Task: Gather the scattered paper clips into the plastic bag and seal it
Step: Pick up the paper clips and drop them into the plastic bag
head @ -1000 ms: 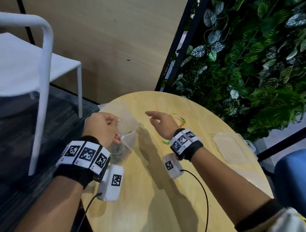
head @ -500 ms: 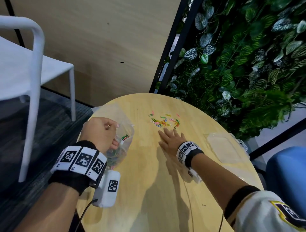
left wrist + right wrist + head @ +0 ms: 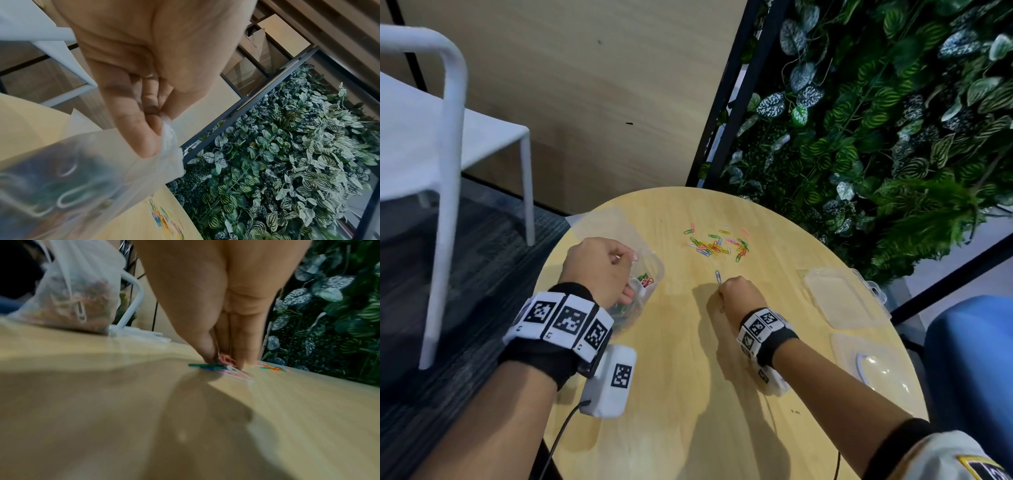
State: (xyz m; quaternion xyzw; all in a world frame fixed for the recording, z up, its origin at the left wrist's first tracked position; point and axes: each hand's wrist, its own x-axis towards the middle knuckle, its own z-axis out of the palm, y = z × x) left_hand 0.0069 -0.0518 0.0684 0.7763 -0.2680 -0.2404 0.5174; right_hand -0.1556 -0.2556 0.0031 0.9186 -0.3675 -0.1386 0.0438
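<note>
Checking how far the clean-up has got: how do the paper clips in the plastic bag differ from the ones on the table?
The clips in the plastic bag are bunched at its bottom, held up by the left hand; the clips on the table lie spread flat and loose on the wood. The right hand is pinching some of the table clips, not the bagged ones. Both are mixed colours.

Right hand [image 3: 739,294]: lay flat with fingers spread on the table half a second ago, just short of the clips [image 3: 717,244]; it is now drawn back toward the person and bunched, fingertips [image 3: 209,353] pressed down on a few clips dragged clear of the pile. One blue clip [image 3: 718,276] now lies alone between hand and pile. A second ago the hand was raised above the table, beside the bag [image 3: 645,274].
</note>
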